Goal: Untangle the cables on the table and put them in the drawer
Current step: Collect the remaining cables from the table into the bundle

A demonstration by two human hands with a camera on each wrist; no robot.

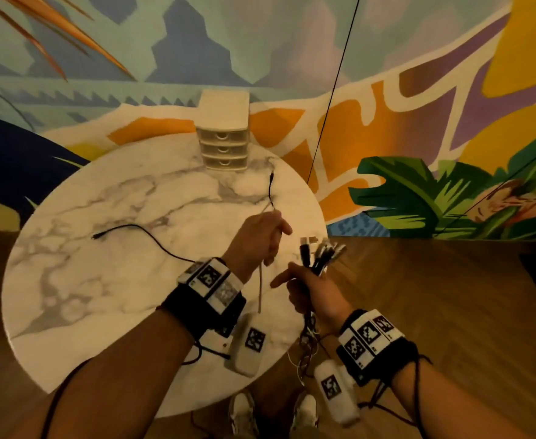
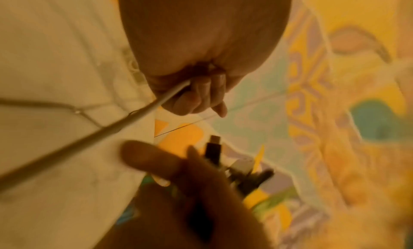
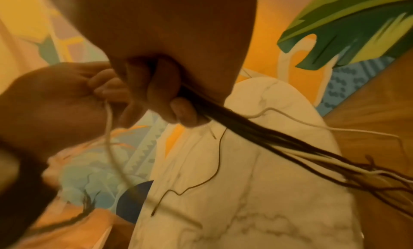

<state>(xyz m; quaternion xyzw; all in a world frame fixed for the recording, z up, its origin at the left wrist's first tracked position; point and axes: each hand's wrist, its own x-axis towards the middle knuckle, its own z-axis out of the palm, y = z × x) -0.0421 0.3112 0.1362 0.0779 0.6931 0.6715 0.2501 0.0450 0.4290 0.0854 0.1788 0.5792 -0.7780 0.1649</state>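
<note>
My left hand (image 1: 260, 237) hovers over the right part of the round marble table (image 1: 102, 280) and grips a white cable (image 1: 260, 286), which hangs from the fist; its fingers (image 2: 201, 94) curl round that cable (image 2: 156, 105). My right hand (image 1: 311, 291), just off the table's right edge, grips a bundle of cables (image 1: 320, 253) with the plugs sticking up and tangled tails (image 1: 307, 343) hanging below. That bundle (image 3: 245, 132) trails from the fist. One black cable (image 1: 143, 229) lies loose on the table, and another (image 1: 270, 188) runs from my left hand toward the drawers.
A small cream three-drawer unit (image 1: 223, 144) stands at the table's far edge, all drawers closed. A thin dark line (image 1: 333, 90) hangs down past the table's right edge. A painted wall is behind, wood floor (image 1: 434, 312) to the right, my shoes (image 1: 244, 416) below.
</note>
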